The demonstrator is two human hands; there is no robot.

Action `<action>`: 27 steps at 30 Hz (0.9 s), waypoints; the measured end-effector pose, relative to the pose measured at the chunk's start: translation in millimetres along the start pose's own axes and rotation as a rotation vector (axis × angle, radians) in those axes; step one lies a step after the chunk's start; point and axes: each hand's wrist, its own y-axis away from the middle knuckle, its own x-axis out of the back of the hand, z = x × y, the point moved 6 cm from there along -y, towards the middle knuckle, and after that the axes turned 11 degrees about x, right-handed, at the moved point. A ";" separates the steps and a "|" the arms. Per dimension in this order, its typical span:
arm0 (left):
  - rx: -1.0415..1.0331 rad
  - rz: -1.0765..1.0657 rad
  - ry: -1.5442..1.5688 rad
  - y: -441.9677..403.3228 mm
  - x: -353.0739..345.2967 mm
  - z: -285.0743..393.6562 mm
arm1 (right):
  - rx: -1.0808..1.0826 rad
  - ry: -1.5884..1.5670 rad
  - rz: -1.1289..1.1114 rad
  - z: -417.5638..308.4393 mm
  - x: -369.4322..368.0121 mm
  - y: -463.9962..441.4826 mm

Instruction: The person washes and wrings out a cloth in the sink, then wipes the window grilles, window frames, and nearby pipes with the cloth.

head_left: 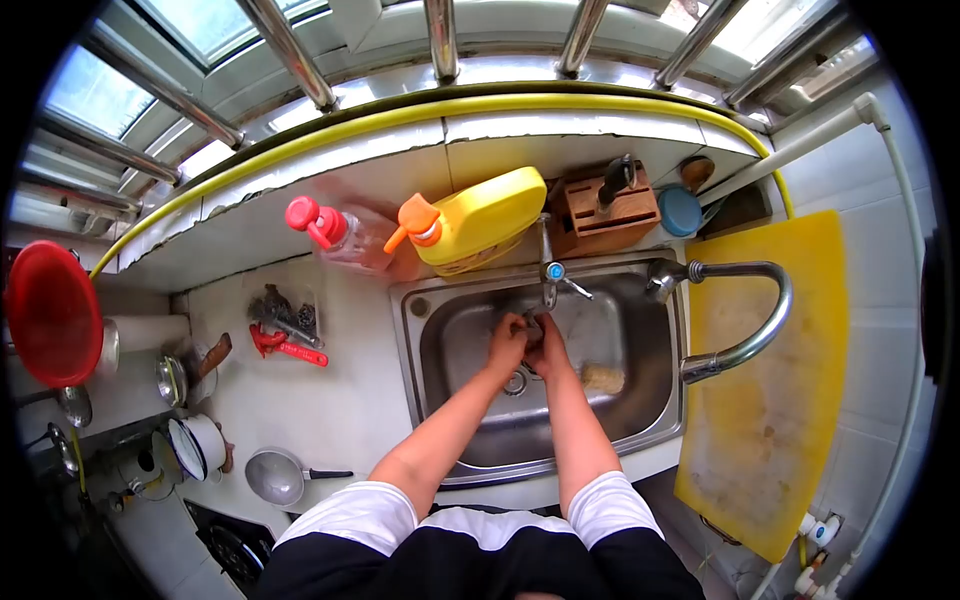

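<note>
Both my hands are over the steel sink (455,425), close together below the small tap (553,272). My left hand (508,338) has its fingers curled around something dark and small, mostly covered by the fingers. Against the same dark thing (533,322) my right hand (547,350) is closed from the other side. What it is I cannot make out. Just beneath the hands lies the drain (515,384). A tan sponge-like block (603,378) rests on the sink floor, right of my right hand.
Behind the sink stand a yellow jug (490,215), a clear pump bottle (360,238) and a wooden knife block (603,212). A curved faucet (770,320) arches in front of a yellow board (765,420). Red-handled scissors (290,346) and a strainer (275,476) lie left.
</note>
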 end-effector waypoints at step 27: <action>0.016 0.099 -0.336 -60.5 31.3 -24.5 | 0.634 -0.003 0.180 -46.5 33.9 -24.0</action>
